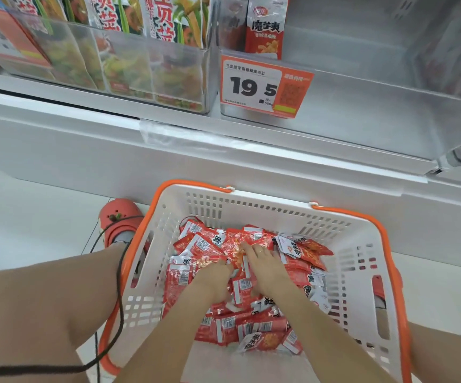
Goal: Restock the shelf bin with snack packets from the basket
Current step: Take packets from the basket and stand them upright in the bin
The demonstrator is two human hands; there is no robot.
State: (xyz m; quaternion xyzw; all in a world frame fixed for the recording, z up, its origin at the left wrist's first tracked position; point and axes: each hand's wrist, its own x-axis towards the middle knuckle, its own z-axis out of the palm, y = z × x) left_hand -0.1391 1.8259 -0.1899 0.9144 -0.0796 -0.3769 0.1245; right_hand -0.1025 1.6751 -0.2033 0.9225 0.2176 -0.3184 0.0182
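Observation:
A white basket (359, 252) with orange rim and handles sits on the floor between my legs, holding several small red snack packets (198, 244). Both hands are down in the pile. My left hand (215, 277) has its fingers curled into the packets, gripping some. My right hand (265, 264) lies beside it with fingers spread flat over the packets. Above, a clear shelf bin (362, 87) carries an orange price tag (262, 87) reading 19.5; it holds one upright red display pack (265, 29) at its back left and otherwise looks bare.
To the left, another clear bin (129, 64) holds tall green-and-red bags. A white shelf ledge (223, 161) juts out over the basket. My foot in an orange clog (118, 217) stands by the basket's left side; a black cord (118, 294) hangs across my left leg.

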